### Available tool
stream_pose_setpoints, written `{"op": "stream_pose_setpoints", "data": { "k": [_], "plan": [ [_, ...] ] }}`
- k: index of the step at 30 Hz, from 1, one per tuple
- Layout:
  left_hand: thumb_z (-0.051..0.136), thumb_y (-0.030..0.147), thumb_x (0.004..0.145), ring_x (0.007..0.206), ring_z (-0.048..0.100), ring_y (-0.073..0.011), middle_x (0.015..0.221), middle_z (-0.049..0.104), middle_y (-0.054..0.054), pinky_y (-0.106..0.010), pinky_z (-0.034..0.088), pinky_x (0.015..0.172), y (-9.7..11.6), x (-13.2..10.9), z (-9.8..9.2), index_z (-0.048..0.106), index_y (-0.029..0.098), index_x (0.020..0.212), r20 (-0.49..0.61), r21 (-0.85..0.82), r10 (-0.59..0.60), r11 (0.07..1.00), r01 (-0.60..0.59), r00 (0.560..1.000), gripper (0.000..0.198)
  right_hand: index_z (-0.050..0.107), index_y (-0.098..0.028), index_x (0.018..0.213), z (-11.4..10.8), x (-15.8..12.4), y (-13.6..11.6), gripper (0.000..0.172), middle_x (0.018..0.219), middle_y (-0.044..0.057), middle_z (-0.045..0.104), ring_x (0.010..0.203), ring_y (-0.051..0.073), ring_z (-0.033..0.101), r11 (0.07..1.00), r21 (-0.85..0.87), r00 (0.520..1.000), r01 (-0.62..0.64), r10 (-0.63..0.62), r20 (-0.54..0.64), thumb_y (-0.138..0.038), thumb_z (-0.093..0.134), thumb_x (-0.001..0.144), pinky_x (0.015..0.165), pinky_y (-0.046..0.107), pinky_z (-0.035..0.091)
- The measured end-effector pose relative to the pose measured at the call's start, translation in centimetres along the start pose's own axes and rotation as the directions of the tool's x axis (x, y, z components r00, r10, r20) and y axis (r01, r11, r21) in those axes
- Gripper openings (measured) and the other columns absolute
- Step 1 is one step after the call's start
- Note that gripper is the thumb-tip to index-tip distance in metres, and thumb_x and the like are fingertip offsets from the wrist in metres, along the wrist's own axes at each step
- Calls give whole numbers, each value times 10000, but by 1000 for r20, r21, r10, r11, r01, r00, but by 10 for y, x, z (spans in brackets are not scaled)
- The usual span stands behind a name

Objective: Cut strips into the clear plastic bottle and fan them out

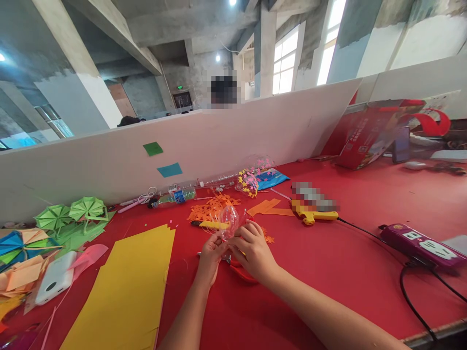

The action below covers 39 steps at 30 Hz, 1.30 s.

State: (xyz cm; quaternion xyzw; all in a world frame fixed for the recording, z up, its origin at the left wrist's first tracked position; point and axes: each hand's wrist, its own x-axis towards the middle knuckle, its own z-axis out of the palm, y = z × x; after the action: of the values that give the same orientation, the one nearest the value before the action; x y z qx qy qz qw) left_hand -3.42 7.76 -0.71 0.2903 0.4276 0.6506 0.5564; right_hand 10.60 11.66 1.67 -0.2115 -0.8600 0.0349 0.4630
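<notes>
Above the red table (328, 301), my left hand (210, 257) and my right hand (257, 250) meet at a clear plastic piece with thin curved strips bowed into a rounded cage (228, 218). The fingers of both hands are closed around its lower end, partly hiding it. Beneath my right hand lies a pair of scissors with red handles (242, 273), partly covered. Just behind the plastic piece is a yellow utility knife (209, 225). Orange paper cutouts (213, 206) are heaped beyond it, and orange paper strips (268, 208) lie to the right.
Yellow paper sheets (127, 282) lie left, near green paper umbrellas (87, 208) and a white phone-like object (56, 279). A star-covered clear ball (248, 182) and bottle (182, 195) stand along the white partition (219, 141). Right are a yellow glue gun (317, 215) and purple power strip (419, 245).
</notes>
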Motion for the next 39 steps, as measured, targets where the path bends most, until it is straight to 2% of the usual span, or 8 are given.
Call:
{"op": "stream_pose_setpoints", "data": {
  "k": [5, 10, 12, 20, 25, 29, 33, 39],
  "plan": [
    [815, 274, 611, 836, 627, -128, 971, 693, -22, -233, 455, 761, 1, -2, -1, 660, 226, 1035, 34, -10, 66, 998, -65, 997, 453, 648, -214, 902, 2, -2, -1, 135, 809, 35, 621, 797, 196, 500, 999, -34, 999, 18, -19, -38, -164, 524, 886, 1000, 459, 341],
    [799, 290, 632, 793, 597, -100, 957, 680, -13, -212, 429, 710, 4, -1, -4, 675, 224, 977, -58, 4, 95, 995, -95, 994, 373, 619, -220, 971, -5, 1, -11, 123, 836, 29, 645, 816, 196, 530, 999, 19, 998, 46, -46, -31, -233, 571, 859, 1023, 482, 332],
    [785, 310, 647, 783, 588, -99, 947, 675, -19, -217, 427, 708, 6, 1, -5, 684, 212, 945, -81, 10, 106, 994, -106, 991, 329, 611, -221, 971, -12, 3, -15, 126, 848, 28, 653, 826, 193, 546, 995, 59, 995, 76, -72, -66, -264, 585, 855, 1025, 484, 328],
    [790, 294, 628, 645, 503, -54, 852, 643, -3, -182, 409, 634, 5, 1, -7, 705, 193, 922, -95, 38, 102, 994, -99, 990, 322, 602, -225, 949, -29, 9, -14, 118, 919, 36, 691, 928, 203, 592, 985, 136, 982, 108, -85, -169, -170, 540, 865, 1036, 487, 327],
    [778, 276, 646, 605, 480, -49, 711, 581, 32, -170, 399, 610, 3, 2, -8, 694, 195, 987, -58, 69, 69, 996, -65, 996, 360, 602, -217, 910, -29, 12, -11, 108, 864, 30, 685, 818, 175, 593, 981, 188, 980, 44, -6, -199, -150, 522, 885, 975, 443, 380],
    [783, 272, 638, 586, 479, -47, 699, 575, 33, -174, 398, 599, 3, 2, -8, 688, 184, 982, -22, 65, 60, 996, -59, 998, 367, 607, -219, 795, -23, 12, -7, 149, 713, 2, 646, 726, 164, 553, 984, 170, 989, -44, 67, -132, -170, 515, 901, 940, 416, 391],
    [798, 293, 620, 586, 495, -59, 692, 598, 18, -184, 396, 587, 3, 2, -7, 684, 176, 980, -31, 56, 47, 997, -45, 998, 395, 540, -208, 613, -15, 9, -2, 268, 570, -19, 554, 633, 155, 493, 982, 140, 990, -125, 133, -49, -214, 557, 880, 874, 387, 406],
    [836, 320, 557, 565, 483, -55, 694, 612, 10, -187, 385, 566, 4, 1, -4, 689, 165, 936, -54, 36, 29, 999, -27, 998, 436, 624, -206, 818, -8, 6, -1, 68, 699, 10, 640, 709, 187, 526, 965, 124, 972, -229, 233, -14, -151, 584, 826, 815, 371, 412]
  ]
}}
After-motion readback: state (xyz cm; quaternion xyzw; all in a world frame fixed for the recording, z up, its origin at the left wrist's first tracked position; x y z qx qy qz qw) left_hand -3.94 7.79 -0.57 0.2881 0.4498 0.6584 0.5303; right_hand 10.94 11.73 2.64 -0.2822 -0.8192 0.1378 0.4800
